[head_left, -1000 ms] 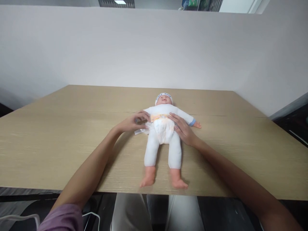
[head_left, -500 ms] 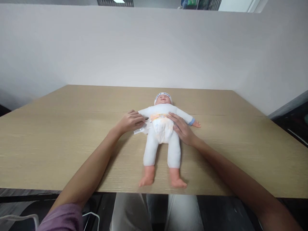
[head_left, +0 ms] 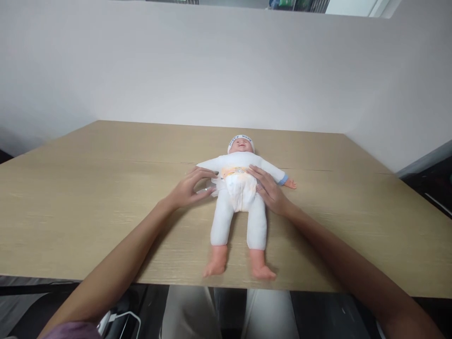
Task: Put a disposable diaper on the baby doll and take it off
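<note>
A baby doll (head_left: 238,221) in a white suit and cap lies on its back on the wooden table (head_left: 88,197), feet toward me. A white diaper (head_left: 240,188) with an orange print is wrapped round its waist. My left hand (head_left: 187,188) pinches the diaper's side tab at the doll's left hip, fingers closed on it. My right hand (head_left: 270,190) lies flat on the diaper's other side, fingers stretched out and pressing on it.
A plain white partition wall (head_left: 212,70) rises behind the table. The doll's feet reach the table's near edge. My legs in light trousers (head_left: 190,313) show below that edge, with a white cable (head_left: 120,318) on the dark floor at the left.
My left hand has shifted slightly down and outward along the diaper's side tab. The right hand has stayed pressed on the diaper. The doll has barely moved.
</note>
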### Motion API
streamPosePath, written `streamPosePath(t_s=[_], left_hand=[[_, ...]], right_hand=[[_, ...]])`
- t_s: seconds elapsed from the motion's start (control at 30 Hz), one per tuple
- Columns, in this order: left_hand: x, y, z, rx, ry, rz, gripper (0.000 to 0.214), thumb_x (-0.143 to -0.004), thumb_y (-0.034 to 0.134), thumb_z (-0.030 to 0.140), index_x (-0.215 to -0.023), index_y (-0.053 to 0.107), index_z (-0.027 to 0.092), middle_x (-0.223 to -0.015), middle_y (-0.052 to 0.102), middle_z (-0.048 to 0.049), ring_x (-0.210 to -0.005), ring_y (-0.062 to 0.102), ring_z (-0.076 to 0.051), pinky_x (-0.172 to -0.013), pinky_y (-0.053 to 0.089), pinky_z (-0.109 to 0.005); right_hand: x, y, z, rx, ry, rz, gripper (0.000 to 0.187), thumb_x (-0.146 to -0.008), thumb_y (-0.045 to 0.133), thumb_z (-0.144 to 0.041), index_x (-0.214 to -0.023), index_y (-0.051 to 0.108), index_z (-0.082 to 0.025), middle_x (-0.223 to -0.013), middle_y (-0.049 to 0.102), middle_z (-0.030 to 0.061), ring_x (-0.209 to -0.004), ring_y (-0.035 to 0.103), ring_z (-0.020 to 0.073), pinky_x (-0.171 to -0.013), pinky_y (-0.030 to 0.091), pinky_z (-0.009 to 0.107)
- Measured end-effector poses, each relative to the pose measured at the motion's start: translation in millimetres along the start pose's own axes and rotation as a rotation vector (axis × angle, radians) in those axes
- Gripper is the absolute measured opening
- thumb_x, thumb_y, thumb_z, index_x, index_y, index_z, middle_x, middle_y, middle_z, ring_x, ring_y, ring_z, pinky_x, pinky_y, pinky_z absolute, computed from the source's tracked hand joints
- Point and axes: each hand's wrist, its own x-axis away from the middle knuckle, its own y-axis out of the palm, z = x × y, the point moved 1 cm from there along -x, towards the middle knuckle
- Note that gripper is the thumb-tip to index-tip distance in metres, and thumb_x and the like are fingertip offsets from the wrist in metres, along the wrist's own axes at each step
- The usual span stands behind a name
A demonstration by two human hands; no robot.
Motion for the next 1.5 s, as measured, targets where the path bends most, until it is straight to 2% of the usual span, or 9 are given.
streamPosePath(t_s=[0.23, 0.47, 0.67, 0.83, 1.03, 1.1, 1.2, 1.33, 1.5], left_hand=[[-0.3, 7.1, 4.3, -0.037, -0.058, -0.036, 0.032, -0.111, 0.066, 0.053, -0.123, 0.08, 0.026, -0.118, 0.084, -0.0097, -0.113, 0.071, -0.03, -0.104, 0.05, -0.045], [-2.4, 3.5, 5.5, -0.133, 0.04, -0.087, 0.032, -0.116, 0.057, 0.046, -0.114, 0.081, 0.026, -0.117, 0.084, -0.0095, -0.108, 0.072, -0.027, -0.101, 0.05, -0.044], [1.0, 0.1, -3.6, -0.23, 0.127, -0.14, 0.029, -0.115, 0.06, 0.042, -0.106, 0.082, 0.026, -0.105, 0.084, -0.0073, -0.099, 0.069, -0.026, -0.094, 0.05, -0.042], [2.9, 0.0, -13.0, -0.252, 0.103, -0.237, 0.03, -0.113, 0.059, 0.042, -0.102, 0.083, 0.028, -0.103, 0.083, -0.007, -0.099, 0.073, -0.026, -0.096, 0.049, -0.041], [1.5, -0.3, -4.3, -0.181, 0.095, -0.074, 0.024, -0.115, 0.057, 0.039, -0.118, 0.076, 0.024, -0.119, 0.082, -0.011, -0.11, 0.073, -0.027, -0.101, 0.052, -0.043], [1.2, 2.4, 4.0, -0.121, 0.128, -0.071, 0.025, -0.116, 0.055, 0.038, -0.121, 0.075, 0.023, -0.12, 0.081, -0.0112, -0.112, 0.072, -0.027, -0.102, 0.051, -0.043], [1.3, 8.9, 12.6, -0.069, 0.136, -0.121, 0.041, -0.12, 0.043, 0.046, -0.109, 0.074, 0.022, -0.107, 0.08, -0.0099, -0.102, 0.069, -0.028, -0.098, 0.049, -0.044], [2.5, 14.6, 11.3, -0.106, 0.168, -0.171, 0.065, -0.12, 0.025, 0.058, -0.082, 0.064, 0.023, -0.079, 0.069, -0.0079, -0.083, 0.061, -0.027, -0.088, 0.045, -0.044], [-18.0, 15.2, 23.1, -0.073, 0.099, 0.122, 0.069, -0.12, 0.016, 0.059, -0.071, 0.051, 0.025, -0.066, 0.061, -0.0062, -0.07, 0.051, -0.024, -0.08, 0.041, -0.045]], right_hand=[[1.4, 1.0, 1.1, 0.004, 0.018, 0.004, 0.056, -0.122, 0.035, -0.044, -0.177, 0.042, -0.039, -0.184, 0.042, 0.0027, -0.171, 0.038, 0.0292, -0.144, 0.03, 0.059], [1.9, 0.6, 0.8, 0.012, 0.026, 0.004, 0.057, -0.121, 0.035, -0.045, -0.177, 0.043, -0.038, -0.184, 0.042, 0.0032, -0.171, 0.039, 0.0292, -0.144, 0.029, 0.058], [1.2, 0.4, -0.5, 0.014, 0.025, 0.003, 0.056, -0.122, 0.035, -0.044, -0.176, 0.044, -0.036, -0.184, 0.042, 0.0046, -0.171, 0.039, 0.0285, -0.143, 0.031, 0.056], [1.0, 0.6, -1.3, 0.013, 0.015, 0.011, 0.056, -0.122, 0.035, -0.042, -0.177, 0.043, -0.037, -0.184, 0.042, 0.0037, -0.171, 0.039, 0.028, -0.143, 0.031, 0.055], [0.8, 0.7, -0.7, 0.012, 0.022, 0.004, 0.056, -0.122, 0.035, -0.043, -0.176, 0.044, -0.036, -0.184, 0.042, 0.0043, -0.171, 0.038, 0.0278, -0.143, 0.03, 0.056], [0.5, 0.8, -0.6, 0.01, 0.023, 0.002, 0.056, -0.122, 0.035, -0.043, -0.176, 0.044, -0.036, -0.184, 0.042, 0.0045, -0.171, 0.038, 0.0276, -0.143, 0.03, 0.055], [0.3, 1.0, -0.2, 0.012, 0.027, 0.002, 0.056, -0.121, 0.034, -0.044, -0.176, 0.045, -0.035, -0.183, 0.043, 0.0044, -0.172, 0.038, 0.0276, -0.143, 0.03, 0.055], [0.3, 1.1, 0.5, 0.012, 0.016, 0.003, 0.056, -0.122, 0.034, -0.043, -0.176, 0.045, -0.035, -0.183, 0.043, 0.0054, -0.172, 0.037, 0.0274, -0.144, 0.029, 0.055], [0.1, 2.1, 3.5, 0.003, 0.01, 0.01, 0.056, -0.121, 0.035, -0.044, -0.176, 0.045, -0.037, -0.184, 0.043, 0.0036, -0.172, 0.038, 0.0274, -0.143, 0.03, 0.056]])
